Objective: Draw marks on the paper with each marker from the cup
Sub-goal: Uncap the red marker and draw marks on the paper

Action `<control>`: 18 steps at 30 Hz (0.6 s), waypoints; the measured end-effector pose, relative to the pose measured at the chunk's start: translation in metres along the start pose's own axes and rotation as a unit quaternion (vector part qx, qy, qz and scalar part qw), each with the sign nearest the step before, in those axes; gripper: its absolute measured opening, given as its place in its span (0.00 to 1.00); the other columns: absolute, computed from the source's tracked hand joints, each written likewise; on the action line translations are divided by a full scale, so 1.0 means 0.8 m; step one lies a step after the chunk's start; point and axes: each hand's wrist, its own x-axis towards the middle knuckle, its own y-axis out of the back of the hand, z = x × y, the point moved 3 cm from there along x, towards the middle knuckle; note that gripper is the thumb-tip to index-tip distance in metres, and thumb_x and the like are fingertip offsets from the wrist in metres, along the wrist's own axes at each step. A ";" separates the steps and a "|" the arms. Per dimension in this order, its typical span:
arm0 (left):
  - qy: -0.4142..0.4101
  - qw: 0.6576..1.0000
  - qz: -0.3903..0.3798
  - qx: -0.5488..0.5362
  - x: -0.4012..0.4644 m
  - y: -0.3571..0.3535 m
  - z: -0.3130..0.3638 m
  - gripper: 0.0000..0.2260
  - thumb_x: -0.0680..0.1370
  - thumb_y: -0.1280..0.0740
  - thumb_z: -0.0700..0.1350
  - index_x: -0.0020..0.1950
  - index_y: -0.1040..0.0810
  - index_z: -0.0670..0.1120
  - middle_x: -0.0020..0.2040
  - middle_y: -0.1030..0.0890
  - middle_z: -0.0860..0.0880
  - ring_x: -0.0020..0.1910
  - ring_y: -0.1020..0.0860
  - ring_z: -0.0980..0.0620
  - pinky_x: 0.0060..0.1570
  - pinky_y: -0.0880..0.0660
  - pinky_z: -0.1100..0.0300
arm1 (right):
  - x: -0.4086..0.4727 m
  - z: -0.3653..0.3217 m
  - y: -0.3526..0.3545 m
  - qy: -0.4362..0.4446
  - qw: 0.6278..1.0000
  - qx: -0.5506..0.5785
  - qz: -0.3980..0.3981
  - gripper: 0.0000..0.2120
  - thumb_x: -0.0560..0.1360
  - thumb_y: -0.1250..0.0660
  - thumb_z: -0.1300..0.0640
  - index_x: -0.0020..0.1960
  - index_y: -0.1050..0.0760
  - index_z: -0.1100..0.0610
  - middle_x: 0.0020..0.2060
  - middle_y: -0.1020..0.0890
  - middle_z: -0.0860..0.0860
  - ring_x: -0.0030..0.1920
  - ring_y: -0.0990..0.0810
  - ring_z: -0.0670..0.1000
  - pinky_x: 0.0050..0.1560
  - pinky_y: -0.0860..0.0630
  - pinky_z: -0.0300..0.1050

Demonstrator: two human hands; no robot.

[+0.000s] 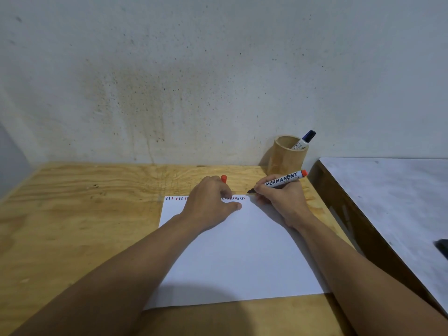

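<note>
A white sheet of paper (237, 253) lies on the plywood table (80, 204), with a row of short red and blue marks (232, 198) along its far edge. My right hand (281, 200) grips an uncapped red permanent marker (282, 179), its dark tip just above the paper's far right corner. My left hand (211, 202) rests on the paper's far edge and holds the marker's red cap (223, 178), which sticks up behind the fingers. A wooden cup (287, 155) stands at the back right with a blue-capped marker (304, 139) leaning in it.
A stained wall (194, 81) rises right behind the table. A second, grey-topped table (392, 202) stands to the right across a narrow gap, with a dark object (442, 248) at its right edge.
</note>
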 end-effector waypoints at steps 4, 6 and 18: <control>0.060 0.989 0.106 -0.084 0.006 0.010 -0.004 0.12 0.68 0.24 0.45 0.42 0.27 0.47 0.39 0.28 0.55 0.38 0.29 0.53 0.34 0.34 0.60 | 0.003 0.000 0.005 -0.007 0.998 0.060 0.012 0.11 0.69 0.26 0.69 0.49 0.24 0.71 0.35 0.18 0.60 0.29 0.18 0.49 0.31 0.19 0.38; 0.079 0.988 0.095 -0.092 0.013 0.011 -0.005 0.15 0.70 0.26 0.43 0.53 0.26 0.46 0.47 0.27 0.51 0.45 0.27 0.52 0.41 0.30 0.60 | 0.004 0.000 0.004 -0.010 0.998 0.053 0.011 0.12 0.69 0.25 0.69 0.49 0.23 0.72 0.35 0.18 0.60 0.28 0.18 0.47 0.31 0.20 0.38; 0.214 0.899 0.034 -0.380 0.036 0.018 0.005 0.06 0.71 0.31 0.29 0.43 0.20 0.38 0.38 0.22 0.42 0.34 0.23 0.45 0.39 0.21 0.54 | 0.003 -0.024 0.008 -0.003 0.991 0.136 0.007 0.14 0.67 0.24 0.70 0.50 0.23 0.69 0.37 0.18 0.65 0.32 0.16 0.55 0.36 0.16 0.48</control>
